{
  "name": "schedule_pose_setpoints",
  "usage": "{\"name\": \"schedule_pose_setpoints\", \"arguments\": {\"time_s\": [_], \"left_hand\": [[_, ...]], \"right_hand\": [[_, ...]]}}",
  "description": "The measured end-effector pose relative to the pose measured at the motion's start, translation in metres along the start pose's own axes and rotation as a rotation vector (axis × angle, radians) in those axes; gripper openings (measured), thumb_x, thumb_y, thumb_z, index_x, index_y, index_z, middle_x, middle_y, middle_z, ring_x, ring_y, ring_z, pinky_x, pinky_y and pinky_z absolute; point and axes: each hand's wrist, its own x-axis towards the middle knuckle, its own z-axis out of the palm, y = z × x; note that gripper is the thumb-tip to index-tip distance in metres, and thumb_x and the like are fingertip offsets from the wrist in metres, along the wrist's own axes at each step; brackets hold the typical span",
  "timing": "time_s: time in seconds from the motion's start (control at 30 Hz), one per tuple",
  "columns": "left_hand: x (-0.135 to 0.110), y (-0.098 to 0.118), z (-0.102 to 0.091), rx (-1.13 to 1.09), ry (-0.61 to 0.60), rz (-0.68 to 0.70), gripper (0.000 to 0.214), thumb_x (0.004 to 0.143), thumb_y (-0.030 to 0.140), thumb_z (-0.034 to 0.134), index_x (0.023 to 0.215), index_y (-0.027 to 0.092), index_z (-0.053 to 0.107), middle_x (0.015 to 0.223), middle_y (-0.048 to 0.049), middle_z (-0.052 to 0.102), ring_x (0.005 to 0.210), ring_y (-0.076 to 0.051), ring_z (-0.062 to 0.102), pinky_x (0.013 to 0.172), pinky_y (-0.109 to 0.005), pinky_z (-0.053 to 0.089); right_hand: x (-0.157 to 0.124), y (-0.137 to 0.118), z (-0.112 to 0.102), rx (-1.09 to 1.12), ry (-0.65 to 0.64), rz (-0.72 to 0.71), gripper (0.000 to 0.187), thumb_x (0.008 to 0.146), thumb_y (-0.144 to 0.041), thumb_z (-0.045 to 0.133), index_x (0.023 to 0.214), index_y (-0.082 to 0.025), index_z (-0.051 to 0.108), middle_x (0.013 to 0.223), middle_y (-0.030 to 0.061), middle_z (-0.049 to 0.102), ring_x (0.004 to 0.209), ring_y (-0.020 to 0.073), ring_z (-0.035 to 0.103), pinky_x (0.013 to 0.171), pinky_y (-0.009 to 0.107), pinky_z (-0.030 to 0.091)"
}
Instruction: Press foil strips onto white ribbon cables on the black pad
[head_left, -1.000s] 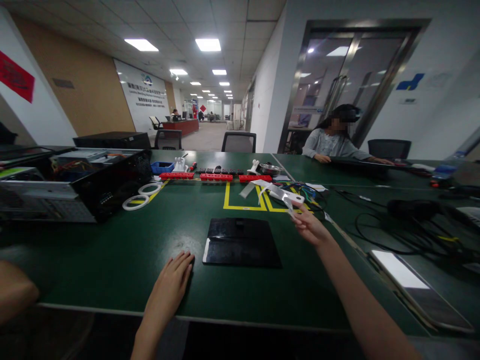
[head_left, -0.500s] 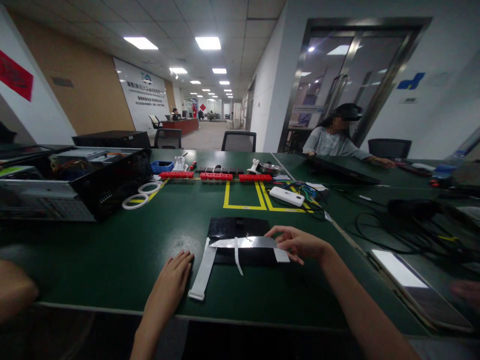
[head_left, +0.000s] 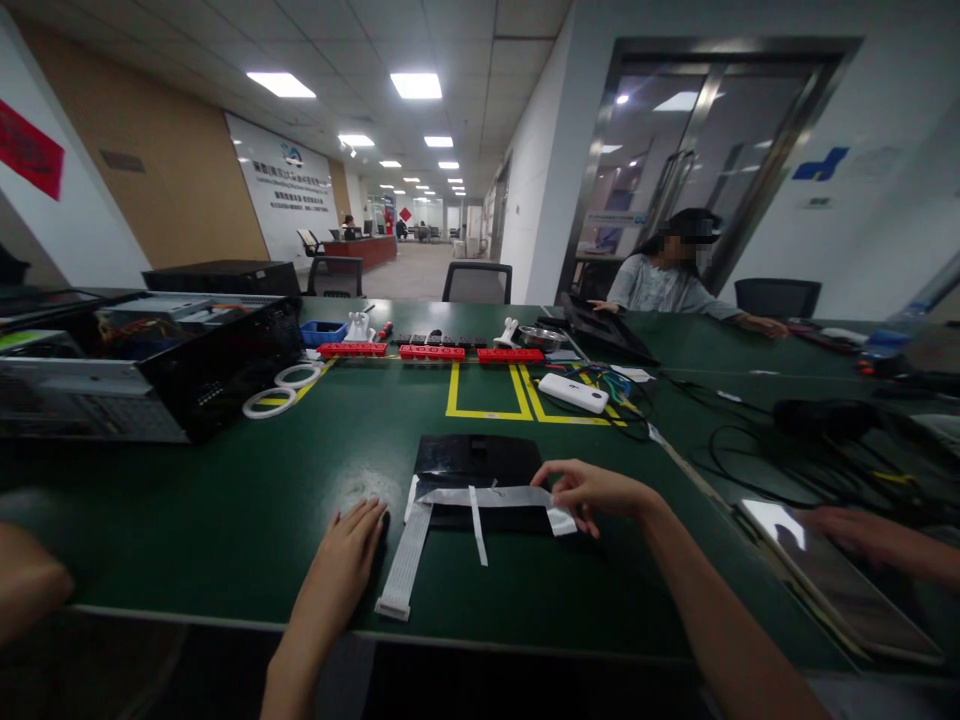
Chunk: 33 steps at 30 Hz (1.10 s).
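A flat white ribbon cable (head_left: pixel 457 497) lies across a black panel (head_left: pixel 476 456) on the green table. Its left length (head_left: pixel 405 565) bends toward the front edge and ends in a white connector (head_left: pixel 392 607). A narrow white strip (head_left: pixel 478 535) crosses over its middle. My right hand (head_left: pixel 589 490) is at the cable's right end, with bent index finger and thumb closed around it; the exact contact is partly hidden. My left hand (head_left: pixel 352 545) rests palm down on the table, left of the cable, fingers stretched out and holding nothing.
An opened computer case (head_left: pixel 247 375) stands left, beside white rings (head_left: pixel 270 402). Red power strips (head_left: pixel 431 352), a white device (head_left: pixel 574 392) and wires lie ahead. On the right are black cables and a tablet-like device (head_left: pixel 840 580) under another person's hand (head_left: pixel 885 540). A person (head_left: pixel 664 275) sits opposite.
The ribbon cable has sunk flatter, and its connector end has slid toward the front edge. Across the table, the dark panel has moved left. Another person's hand has reached over the tablet-like device.
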Motion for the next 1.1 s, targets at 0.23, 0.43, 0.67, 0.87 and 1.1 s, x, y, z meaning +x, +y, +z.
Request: {"name": "schedule_pose_setpoints", "arguments": {"time_s": [0.23, 0.43, 0.67, 0.87, 1.1], "left_hand": [[0.010, 0.079, -0.008, 0.004, 0.007, 0.301, 0.042, 0.093, 0.029, 0.039, 0.133, 0.018, 0.042, 0.135, -0.0085, 0.050, 0.128, -0.024, 0.040, 0.106, -0.051, 0.029], [0.020, 0.112, 0.006, 0.080, -0.096, 0.325, 0.058, 0.089, 0.044, 0.045, 0.139, 0.016, 0.033, 0.143, -0.0116, 0.039, 0.132, -0.033, 0.031, 0.103, -0.059, 0.027], [0.017, 0.108, 0.017, 0.116, -0.196, 0.303, 0.065, 0.089, 0.053, 0.039, 0.142, 0.016, 0.028, 0.146, -0.0091, 0.033, 0.134, -0.034, 0.024, 0.105, -0.059, 0.023], [0.021, 0.111, 0.009, 0.130, -0.271, 0.295, 0.070, 0.086, 0.057, 0.040, 0.141, 0.015, 0.029, 0.146, -0.0104, 0.032, 0.134, -0.036, 0.024, 0.104, -0.060, 0.024], [0.022, 0.111, 0.008, 0.143, -0.238, 0.305, 0.063, 0.087, 0.051, 0.044, 0.139, 0.017, 0.034, 0.144, -0.0112, 0.038, 0.132, -0.034, 0.031, 0.102, -0.059, 0.027]], "right_hand": [[0.001, 0.001, 0.000, -0.014, -0.010, -0.010, 0.044, 0.074, -0.026, 0.061, 0.114, -0.016, 0.043, 0.065, -0.0026, 0.057, 0.048, 0.0104, 0.057, 0.038, 0.015, 0.041], [0.001, 0.003, 0.000, -0.020, -0.013, -0.018, 0.044, 0.075, -0.028, 0.061, 0.114, -0.016, 0.042, 0.064, -0.0036, 0.056, 0.046, 0.0094, 0.057, 0.038, 0.014, 0.040], [0.000, 0.001, 0.001, -0.035, -0.013, -0.002, 0.046, 0.076, -0.033, 0.063, 0.113, -0.016, 0.042, 0.065, -0.0026, 0.057, 0.046, 0.0085, 0.056, 0.038, 0.013, 0.039], [0.000, 0.001, 0.002, -0.078, 0.009, -0.007, 0.046, 0.078, -0.039, 0.061, 0.113, -0.016, 0.043, 0.061, -0.0035, 0.055, 0.045, 0.0085, 0.055, 0.037, 0.013, 0.038], [0.002, 0.005, 0.002, -0.126, 0.002, -0.021, 0.045, 0.079, -0.037, 0.060, 0.114, -0.016, 0.042, 0.059, -0.0047, 0.054, 0.044, 0.0084, 0.054, 0.037, 0.013, 0.037]]}}
